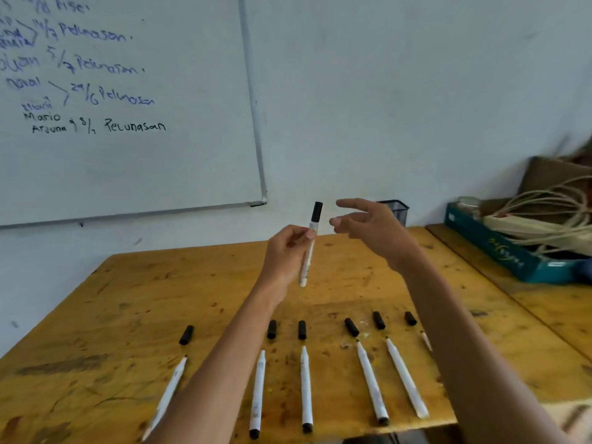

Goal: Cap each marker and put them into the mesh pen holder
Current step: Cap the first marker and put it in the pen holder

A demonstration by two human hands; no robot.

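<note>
My left hand [286, 248] is shut on a white marker [310, 248] with its black cap on, held upright above the wooden table [128, 299]. My right hand [368, 225] hovers just right of the marker's capped end, fingers spread, holding nothing. Behind that hand, at the table's far edge by the wall, stands the black mesh pen holder [397, 211], partly hidden. Several uncapped white markers [306, 386] lie in a row near the front edge, each with a loose black cap [301, 330] lying just beyond its tip. My right forearm covers part of the rightmost marker.
A whiteboard [128, 155] with handwriting hangs on the wall at the left. A second table at the right carries a teal box [490, 248] with coiled cords [544, 216] and a brown cardboard box [551, 174].
</note>
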